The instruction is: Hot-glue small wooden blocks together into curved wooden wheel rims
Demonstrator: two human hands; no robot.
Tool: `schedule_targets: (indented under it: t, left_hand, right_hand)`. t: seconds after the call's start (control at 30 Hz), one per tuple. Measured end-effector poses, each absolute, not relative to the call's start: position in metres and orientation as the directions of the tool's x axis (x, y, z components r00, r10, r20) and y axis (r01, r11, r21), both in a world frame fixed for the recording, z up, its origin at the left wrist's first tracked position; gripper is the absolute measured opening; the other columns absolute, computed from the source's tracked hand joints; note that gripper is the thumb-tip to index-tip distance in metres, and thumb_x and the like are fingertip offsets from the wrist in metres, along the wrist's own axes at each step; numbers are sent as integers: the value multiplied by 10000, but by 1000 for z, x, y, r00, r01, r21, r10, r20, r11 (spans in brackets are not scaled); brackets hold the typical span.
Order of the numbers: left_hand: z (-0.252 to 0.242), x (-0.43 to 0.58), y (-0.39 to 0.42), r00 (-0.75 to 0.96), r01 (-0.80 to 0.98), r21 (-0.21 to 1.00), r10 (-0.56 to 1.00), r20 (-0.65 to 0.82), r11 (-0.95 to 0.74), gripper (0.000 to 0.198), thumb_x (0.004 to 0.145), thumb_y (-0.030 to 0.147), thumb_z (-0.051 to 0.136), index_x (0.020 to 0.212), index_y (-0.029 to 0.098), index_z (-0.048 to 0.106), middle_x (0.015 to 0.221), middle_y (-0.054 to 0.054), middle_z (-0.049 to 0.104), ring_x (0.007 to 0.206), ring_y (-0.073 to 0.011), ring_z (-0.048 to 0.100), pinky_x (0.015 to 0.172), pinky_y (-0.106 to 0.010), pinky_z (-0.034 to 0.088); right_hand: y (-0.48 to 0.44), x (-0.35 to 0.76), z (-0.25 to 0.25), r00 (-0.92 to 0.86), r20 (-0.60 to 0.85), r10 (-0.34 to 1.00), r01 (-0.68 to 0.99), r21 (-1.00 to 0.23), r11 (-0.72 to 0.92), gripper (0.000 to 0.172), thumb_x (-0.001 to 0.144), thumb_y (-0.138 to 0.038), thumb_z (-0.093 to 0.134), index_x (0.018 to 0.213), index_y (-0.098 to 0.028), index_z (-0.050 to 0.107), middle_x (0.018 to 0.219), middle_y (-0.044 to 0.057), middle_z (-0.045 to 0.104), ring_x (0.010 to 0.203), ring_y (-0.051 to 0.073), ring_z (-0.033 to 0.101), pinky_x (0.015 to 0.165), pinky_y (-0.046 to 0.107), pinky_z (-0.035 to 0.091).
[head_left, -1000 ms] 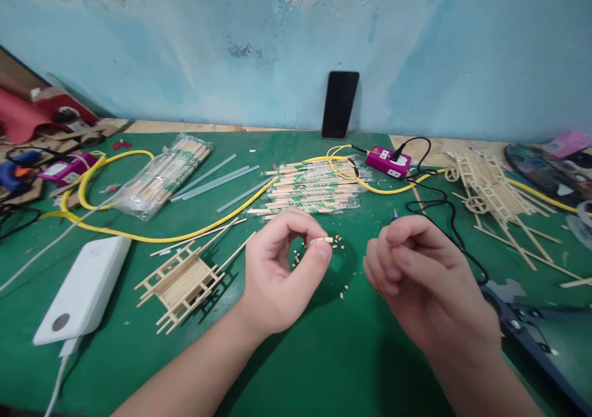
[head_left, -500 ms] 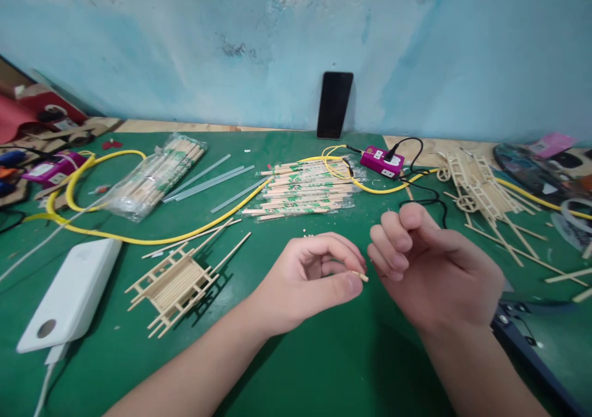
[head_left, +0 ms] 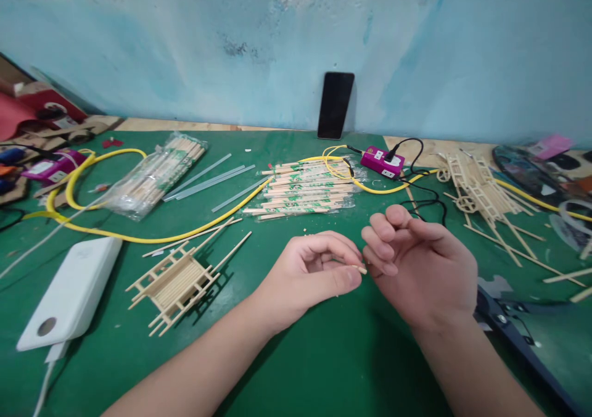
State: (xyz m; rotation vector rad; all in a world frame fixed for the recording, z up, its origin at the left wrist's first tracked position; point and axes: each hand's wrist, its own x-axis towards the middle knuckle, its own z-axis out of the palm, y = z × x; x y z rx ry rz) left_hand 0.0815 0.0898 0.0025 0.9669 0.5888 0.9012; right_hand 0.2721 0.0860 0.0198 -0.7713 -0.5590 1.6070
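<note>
Right hand (head_left: 419,266) has moved in toward the left since the earlier frame, and its fingers now sit right by the pinch instead of a gap away. Left hand (head_left: 305,275) has barely shifted: forearm in from lower left, wrist low, fingers curled over.

Left: narrow pinch, thumb and index closed on a short wooden stick (head_left: 362,270), likely a cut chopstick piece. Its tip pokes out past the thumb toward the right hand, the rest hidden in the fingers.

Right: forearm in from lower right, hand raised on its edge, fingers half curled and loose, nothing visible in them. Its fingertips (head_left: 374,235) point back toward the left hand. The lower fingers are just beside the stick tip; cannot tell if they touch it.

Both hands are low over a green cutting mat (head_left: 296,367). To their left, a small stick-built frame (head_left: 173,287) sits on the mat, with a white power bank (head_left: 69,293) beyond it. Ahead: yellow tube (head_left: 185,237), a pile of paper-wrapped chopsticks (head_left: 308,189), bagged chopsticks (head_left: 155,176), clear glue sticks (head_left: 210,182). Back right: magenta power strip (head_left: 382,162) with a black cord (head_left: 425,204), and a larger stick-built cart frame (head_left: 485,198). Black phone (head_left: 335,105) leans on the blue wall (head_left: 296,34).
</note>
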Motion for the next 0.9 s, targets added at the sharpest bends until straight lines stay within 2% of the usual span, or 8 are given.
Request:
schedule_targets:
  t: [0.13,0.37,0.5,0.63,0.77,0.9]
  left_hand:
    - [0,81,90,547,-383,876,836,-39,292,227,807,319,1022,866,171,860,1003,-100,777,876,-200,750,763,-320,600]
    - [-1,84,90,536,-399,884,844,8,244,198,807,285,1018,873,182,863,998,-111,821,904,-210,773,715,-289,612]
    - [0,85,90,511,-384,900,859,22,205,200,768,218,1031,864,184,859,973,-96,825,851,-190,763,687,-275,603]
    - [4,83,90,499,-375,905,866,15,201,194,777,260,1026,841,181,860,918,-106,828,822,-211,755,675,-306,599]
    - [9,75,94,489,-410,886,872,11,218,179,818,318,984,812,185,865,844,-112,807,760,-211,726,641,-319,565]
    - [13,67,100,457,-480,852,888,38,211,169,807,333,956,803,199,853,800,-91,774,749,-226,748,710,-369,588]
  right_hand:
    - [87,272,18,-92,-194,977,-706,-679,-201,153,915,-354,664,834,-247,739,770,31,586,630,178,526,506,275,476]
    - [86,269,18,-82,-112,990,-591,-795,-139,312,1024,-439,539,867,-265,746,826,62,651,655,212,555,489,296,472]
    - [86,268,18,-101,-106,989,-601,-786,-145,330,1033,-453,547,872,-264,763,843,57,654,691,205,591,527,288,512]
    - [87,270,17,-128,-113,985,-588,-792,-167,337,1043,-479,527,882,-267,733,821,44,632,653,203,570,512,293,503]
    - [88,272,19,-142,-155,978,-611,-763,-210,277,970,-475,617,874,-244,736,761,26,590,616,192,546,465,272,439]
    - [90,274,23,-126,-199,972,-596,-767,-235,242,916,-450,662,834,-228,714,691,-3,528,550,158,464,436,248,341]
